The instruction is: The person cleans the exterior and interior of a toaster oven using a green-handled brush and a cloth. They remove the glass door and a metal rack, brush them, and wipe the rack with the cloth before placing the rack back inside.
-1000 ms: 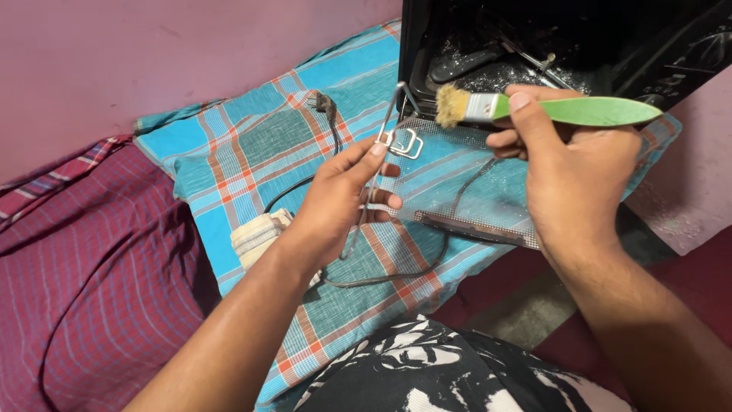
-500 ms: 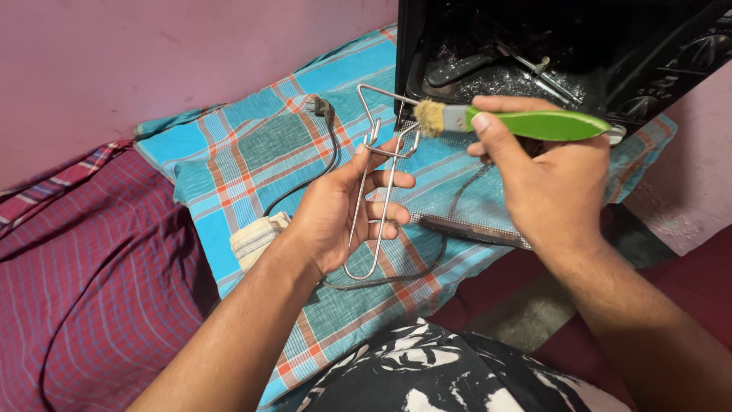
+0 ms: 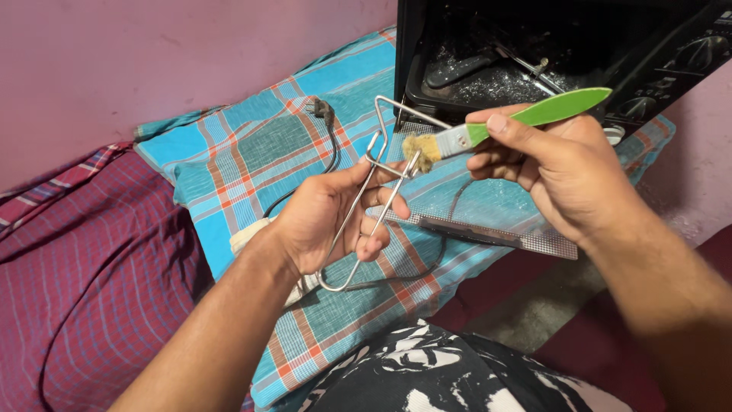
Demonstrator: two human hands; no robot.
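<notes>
Far left, a maroon striped sheet (image 3: 91,259) lies rumpled beside the blue plaid cloth (image 3: 252,152), and a black power cord (image 3: 333,149) with its plug runs down across that cloth. A folded pale rag (image 3: 248,236) peeks out just under my wrist. My left hand (image 3: 324,221) is curled tight around a bent steel wire handle (image 3: 366,206), thumb on top, fingers wrapped over the two long rods, the looped end hanging below my palm and the triangular end poking up. Right at that upper bend, the tan bristles of my green-handled paintbrush (image 3: 496,126) are touching the wire. My right hand (image 3: 560,172) is pinching the brush near its metal ferrule, thumb on the handle, the green end pointing up and right. Under both hands lies a flat metal mesh tray (image 3: 503,233) on the cloth, and behind it stands the black toaster oven (image 3: 549,53), open, crumbs scattered inside.
</notes>
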